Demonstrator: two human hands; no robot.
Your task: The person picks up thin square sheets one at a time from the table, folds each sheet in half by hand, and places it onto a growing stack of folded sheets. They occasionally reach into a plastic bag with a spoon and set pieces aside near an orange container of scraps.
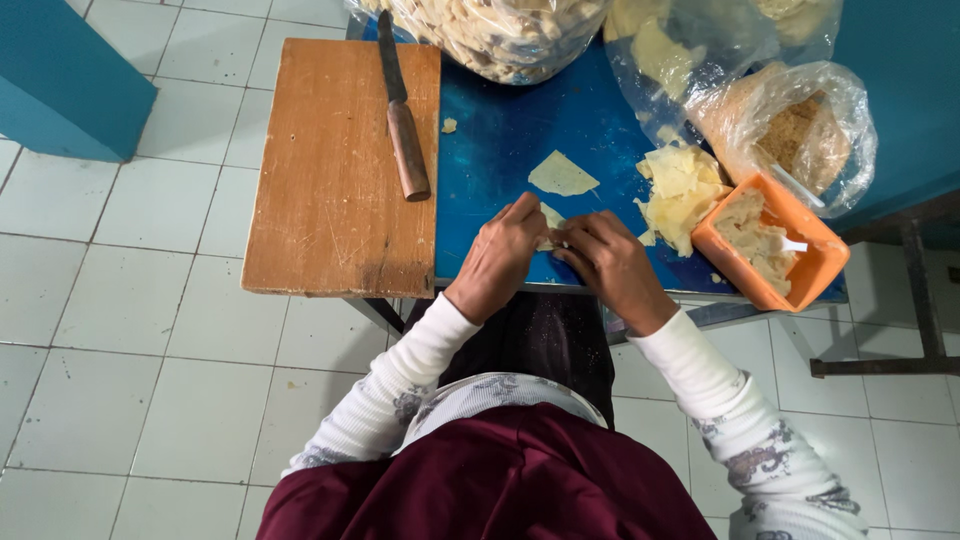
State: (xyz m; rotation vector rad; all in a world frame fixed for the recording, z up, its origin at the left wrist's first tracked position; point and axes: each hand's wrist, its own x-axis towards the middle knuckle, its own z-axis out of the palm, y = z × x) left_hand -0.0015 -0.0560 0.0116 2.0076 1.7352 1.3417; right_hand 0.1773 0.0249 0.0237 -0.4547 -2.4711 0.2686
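I log the blue table (510, 140) first, standing on pale floor tiles (150, 300). A wooden cutting board (320, 180) covers its left end, with a knife (400, 110) lying along the board's right edge, wooden handle toward me. A large clear bag of pale pieces (500, 30) sits at the far edge; two smaller plastic bags (790, 120) sit at the far right. An orange tub (775, 240) holding more pieces rests at the near right corner. Beside it lies a loose pile of pale yellow sheets (680, 195), and one single sheet (562, 175) lies flat just beyond my hands. My left hand (500, 255) and right hand (610, 262) meet at the table's near edge, fingers curled, pinching a small pale sheet (551, 218) between them.
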